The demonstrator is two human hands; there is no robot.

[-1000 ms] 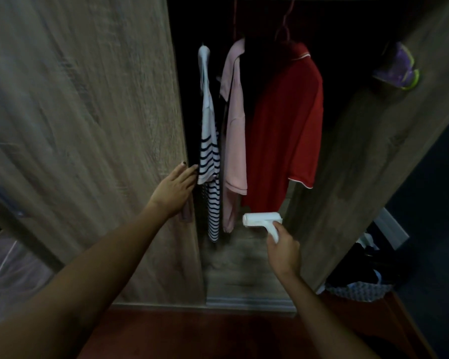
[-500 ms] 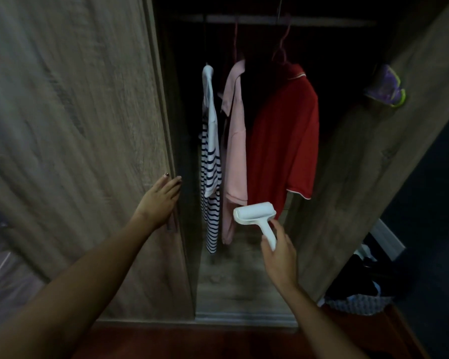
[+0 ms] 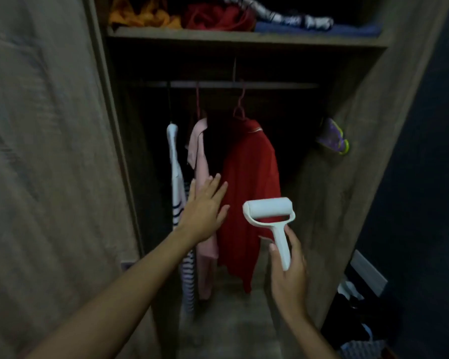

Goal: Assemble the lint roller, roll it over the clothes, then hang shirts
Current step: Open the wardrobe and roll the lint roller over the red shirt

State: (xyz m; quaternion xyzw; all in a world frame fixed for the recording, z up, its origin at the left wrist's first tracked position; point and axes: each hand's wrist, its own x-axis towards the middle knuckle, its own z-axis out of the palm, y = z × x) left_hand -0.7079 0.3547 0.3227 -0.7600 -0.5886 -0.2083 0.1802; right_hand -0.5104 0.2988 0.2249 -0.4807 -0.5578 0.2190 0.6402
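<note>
Wardrobe: a dim wood-grain wardrobe [image 3: 329,203] stands open, with a rail [image 3: 231,85] and, above it, a shelf [image 3: 244,38] piled with folded orange, red and blue clothes.
Change in view: half a second ago the shelf was out of sight; the camera has tilted up and the hanging shirts now sit lower in the picture.
Left hand: the left hand [image 3: 205,206] has left the left door [image 3: 49,151] and now lies flat, fingers spread, against the pink shirt [image 3: 202,161], its fingertips at the edge of the red shirt [image 3: 252,182].
Right hand: the right hand [image 3: 288,265] keeps its fingers wrapped round the handle of the white lint roller [image 3: 268,212], now raised higher, drum up, in front of the red shirt's lower part.
Striped shirt: the striped shirt [image 3: 175,177] hangs leftmost.
Writing: none can be read.
</note>
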